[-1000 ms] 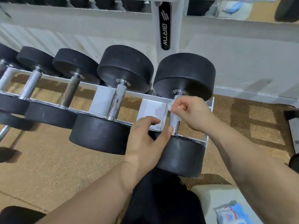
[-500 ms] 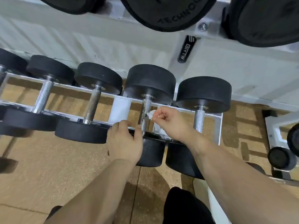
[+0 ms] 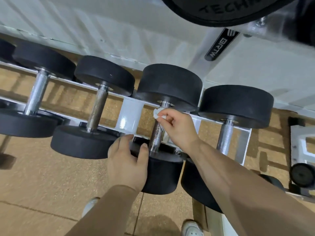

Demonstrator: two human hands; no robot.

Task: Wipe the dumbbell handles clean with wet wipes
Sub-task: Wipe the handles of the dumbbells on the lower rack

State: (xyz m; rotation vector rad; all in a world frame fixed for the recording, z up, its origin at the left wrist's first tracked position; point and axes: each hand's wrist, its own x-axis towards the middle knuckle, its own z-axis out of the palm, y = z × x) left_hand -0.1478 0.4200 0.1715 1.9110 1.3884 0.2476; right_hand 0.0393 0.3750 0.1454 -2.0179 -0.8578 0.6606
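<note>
At 6 o'clock, nearest the camera, two pale shoes point(image 3: 192, 229) stand on the tan floor point(image 3: 34, 184). Both forearms reach up from the bottom edge.

The left hand point(image 3: 127, 160), just below centre, lies palm-down on the near black head of the dumbbell point(image 3: 160, 174). Its fingers bend over the head's left rim and its thumb curls onto the top face beside the handle point(image 3: 156, 135), so it grips the head.

The right hand point(image 3: 179, 132), at centre, comes in from 4 o'clock with the wrist cocked. Its thumb and curled fingertips pinch a crumpled white wet wipe point(image 3: 157, 114) against the far end of the chrome handle, just under the far head.

This dumbbell lies across the two white rails of the rack point(image 3: 129, 116), which runs from 9 o'clock to 3 o'clock. The rack holds it with one dumbbell to the right point(image 3: 235, 103) and two more to the left point(image 3: 102, 75), all parallel, heads on the rails.

Farther off, at 1 o'clock, a black label point(image 3: 219, 45) reading BRTW sits on the rack's white upright. Above it, a large black weight point(image 3: 221, 11) with raised lettering fills the top edge.
</note>
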